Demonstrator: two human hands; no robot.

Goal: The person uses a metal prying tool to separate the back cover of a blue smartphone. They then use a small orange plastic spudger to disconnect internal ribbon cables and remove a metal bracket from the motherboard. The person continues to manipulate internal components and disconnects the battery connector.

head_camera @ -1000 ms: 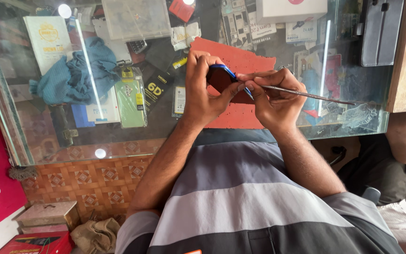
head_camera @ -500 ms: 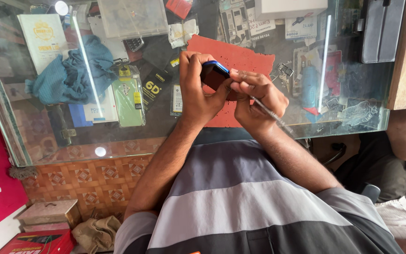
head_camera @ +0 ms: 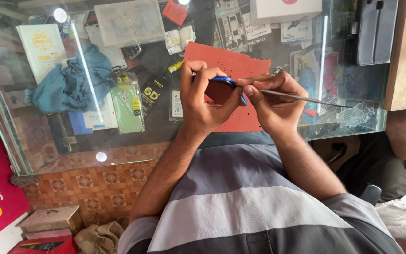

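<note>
My left hand [head_camera: 202,101] grips a small blue-edged phone [head_camera: 226,84], held on edge above a red mat [head_camera: 233,63] that lies on the glass counter. My right hand [head_camera: 271,101] pinches a thin metal tool [head_camera: 306,98] whose shaft sticks out to the right. The tool's tip meets the phone's blue edge between my two thumbs. Most of the phone is hidden by my fingers.
The glass counter [head_camera: 95,136] has packaged phone accessories beneath it. A blue cloth [head_camera: 74,84] lies at the left and a clear plastic box [head_camera: 130,21] at the back. A wooden post [head_camera: 402,51] stands at the right, with another person's limb [head_camera: 402,131] below it.
My hands turned the phone from facing up to edge-on. The tool, angled downward half a second ago, now lies level again with its shaft pointing right.
</note>
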